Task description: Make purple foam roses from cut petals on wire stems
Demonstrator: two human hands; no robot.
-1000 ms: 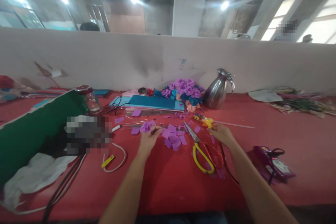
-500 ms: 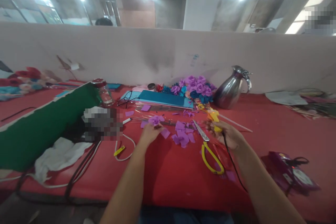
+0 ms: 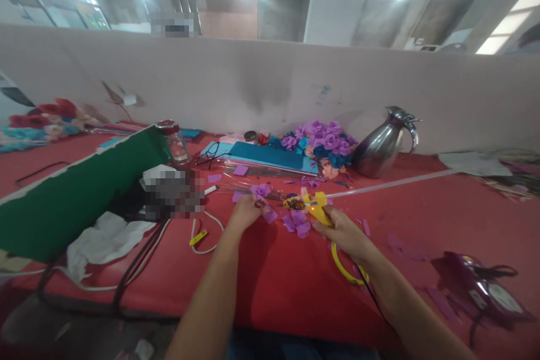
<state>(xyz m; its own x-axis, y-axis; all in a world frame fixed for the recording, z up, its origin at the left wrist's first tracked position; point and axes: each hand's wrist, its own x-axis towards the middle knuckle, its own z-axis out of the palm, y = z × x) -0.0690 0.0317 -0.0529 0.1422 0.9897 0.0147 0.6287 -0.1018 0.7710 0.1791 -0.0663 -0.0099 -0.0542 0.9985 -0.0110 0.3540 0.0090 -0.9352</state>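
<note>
My left hand is closed around the base of a purple paper flower, near the middle of the red table. In my right hand is a yellow glue gun, its front end pointing left toward the flower. Purple paper pieces lie between the two hands. Below my right hand, the yellow handle of the scissors shows, while their blades are hidden behind the hand and the glue gun.
Purple and blue paper flowers, a metal jug, blue sheets, glasses and a jar stand or lie behind. A green box is left; a purple device is right.
My right hand has moved left with the yellow glue gun, bringing it nearer the flower and over the scissors' blades. My left hand still holds the flower. The view has shifted slightly.
</note>
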